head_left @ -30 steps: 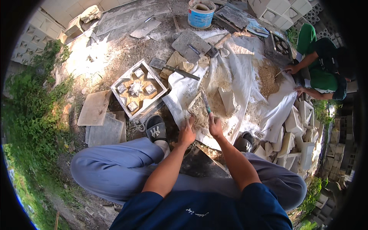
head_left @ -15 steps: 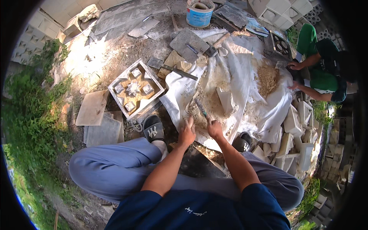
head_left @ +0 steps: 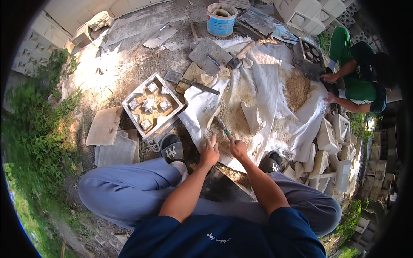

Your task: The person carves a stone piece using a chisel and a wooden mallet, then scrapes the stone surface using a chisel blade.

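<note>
My right hand is closed around a small hand tool with a green handle and a narrow grey blade. The blade points forward and left, over pale sandy material on a white sheet. Beside it, my left hand is closed with its fingers at the near edge of that material; what they grip, if anything, blends into the sand. A pale angular block lies on the sheet ahead of my right hand.
A square mould with a star pattern lies left. Flat slabs are below it. Farther off are a float trowel, a hammer and a blue bucket. Pale blocks pile up at right, near another person's hands.
My right hand and the tool have shifted slightly left and nearer to me. My left hand has barely moved. The other person's upper hand has moved slightly left and down.
</note>
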Available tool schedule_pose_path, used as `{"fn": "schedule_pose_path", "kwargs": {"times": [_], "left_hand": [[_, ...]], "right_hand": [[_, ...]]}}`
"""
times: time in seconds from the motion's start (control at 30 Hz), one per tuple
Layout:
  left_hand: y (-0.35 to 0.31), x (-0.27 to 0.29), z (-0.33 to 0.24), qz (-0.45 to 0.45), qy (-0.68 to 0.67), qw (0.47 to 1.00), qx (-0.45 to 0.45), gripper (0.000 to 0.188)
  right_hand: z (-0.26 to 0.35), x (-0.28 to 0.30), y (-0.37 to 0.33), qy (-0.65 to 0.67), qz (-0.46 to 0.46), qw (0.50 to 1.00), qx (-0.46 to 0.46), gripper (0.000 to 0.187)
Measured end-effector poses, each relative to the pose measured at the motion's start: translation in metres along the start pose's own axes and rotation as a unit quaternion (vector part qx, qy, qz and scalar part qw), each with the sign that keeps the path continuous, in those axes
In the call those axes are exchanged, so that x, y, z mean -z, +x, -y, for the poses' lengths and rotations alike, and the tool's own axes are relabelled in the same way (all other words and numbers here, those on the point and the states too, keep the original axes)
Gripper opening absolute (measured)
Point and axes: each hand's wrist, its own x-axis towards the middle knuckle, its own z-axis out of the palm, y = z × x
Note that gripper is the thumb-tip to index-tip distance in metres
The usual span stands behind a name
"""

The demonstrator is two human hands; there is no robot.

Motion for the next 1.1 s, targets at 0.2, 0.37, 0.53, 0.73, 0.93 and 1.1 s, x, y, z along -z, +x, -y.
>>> {"fn": "schedule_pose_path", "kwargs": {"times": [0.2, 0.37, 0.53, 0.73, 0.93, 1.1], "left_hand": [[0.015, 0.000, 0.006, 0.001, -0.006, 0.997, 0.072, 0.058], [0.014, -0.006, -0.015, -0.018, -0.028, 0.999, 0.010, 0.052], [0.015, 0.003, -0.014, 0.019, -0.027, 0.998, 0.049, 0.053], [0.014, 0.000, -0.015, 0.001, 0.007, 1.000, 0.017, 0.059], [0.011, 0.004, 0.003, -0.030, 0.019, 0.999, 0.005, 0.052], [0.007, 0.000, 0.001, -0.041, 0.018, 0.998, -0.041, 0.044]], "right_hand": [[0.045, 0.018, 0.001, 0.203, -0.053, 0.972, 0.102, 0.079], [0.014, 0.022, 0.022, -0.022, -0.044, 0.999, 0.019, 0.078], [0.024, 0.020, 0.006, 0.058, -0.051, 0.997, 0.018, 0.073], [0.015, 0.021, -0.002, -0.055, -0.020, 0.998, 0.024, 0.072], [0.045, 0.024, -0.013, 0.014, -0.020, 0.999, 0.043, 0.072], [0.029, 0.015, -0.008, 0.015, -0.091, 0.993, 0.068, 0.070]]}}
